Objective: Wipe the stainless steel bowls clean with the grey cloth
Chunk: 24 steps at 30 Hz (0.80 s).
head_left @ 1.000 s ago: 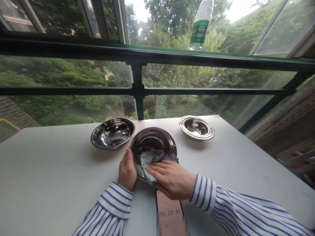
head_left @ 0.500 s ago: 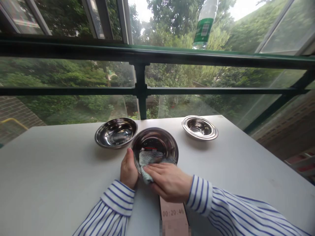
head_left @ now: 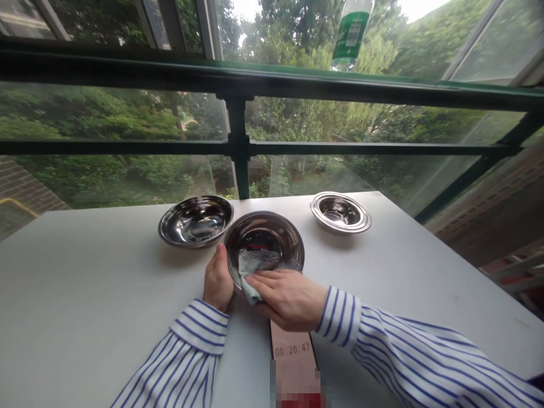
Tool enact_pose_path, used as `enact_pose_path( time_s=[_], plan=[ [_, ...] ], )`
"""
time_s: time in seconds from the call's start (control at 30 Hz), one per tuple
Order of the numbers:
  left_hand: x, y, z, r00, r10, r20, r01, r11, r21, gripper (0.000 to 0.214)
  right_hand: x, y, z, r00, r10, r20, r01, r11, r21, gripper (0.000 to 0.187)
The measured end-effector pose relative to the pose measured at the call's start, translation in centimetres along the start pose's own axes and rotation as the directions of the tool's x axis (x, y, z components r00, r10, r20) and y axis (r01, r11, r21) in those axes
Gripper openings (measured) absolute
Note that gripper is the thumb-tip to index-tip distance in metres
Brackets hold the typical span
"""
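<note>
While the left hand gripped the near left side of the middle bowl, its thumb up along the rim and the other fingers mostly out of my sight, the right hand held a grey-green cloth against the inside of that bowl, fingers stretched over the fabric. The cloth covered the near part of the shiny metal and hung a little over the edge, and a small streak of red showed in the bottom of the bowl. From where I stood I couldn't tell whether the bowl rested on the white table or was lifted off it. Just beside it on the left sat a wide bowl, so close that I couldn't say if the rims touched; well apart on the right, near the far edge, was a smaller bowl with a broad rim. Below the right hand lay a phone reading 00:20:47, its top end hidden. Beyond the table ran a dark green railing, a green-labelled bottle standing upon it
</note>
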State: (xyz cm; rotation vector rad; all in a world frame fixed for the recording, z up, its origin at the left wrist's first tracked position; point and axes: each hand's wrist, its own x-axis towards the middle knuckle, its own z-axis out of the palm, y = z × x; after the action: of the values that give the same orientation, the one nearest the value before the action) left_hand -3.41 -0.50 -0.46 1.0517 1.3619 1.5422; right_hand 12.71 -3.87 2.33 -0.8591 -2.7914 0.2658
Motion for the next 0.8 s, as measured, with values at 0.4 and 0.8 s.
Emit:
enact_pose_path(
  time_s=[0.4, 0.8],
  plan=[
    [-0.8, 0.7, 1.0, 0.998, 0.029, 0.050, -0.030, 0.999, 0.012, 0.054, -1.4, -0.2, -2.0, 0.994, 0.051, 0.092, -0.060, 0.994, 0.093, 0.046],
    [-0.5, -0.2, 0.7, 0.987, -0.012, 0.161, 0.021, 0.998, -0.055, 0.056, 5.0, 0.6, 1.6, 0.882, 0.441, -0.163, -0.259, 0.746, 0.613, 0.057]
  ],
)
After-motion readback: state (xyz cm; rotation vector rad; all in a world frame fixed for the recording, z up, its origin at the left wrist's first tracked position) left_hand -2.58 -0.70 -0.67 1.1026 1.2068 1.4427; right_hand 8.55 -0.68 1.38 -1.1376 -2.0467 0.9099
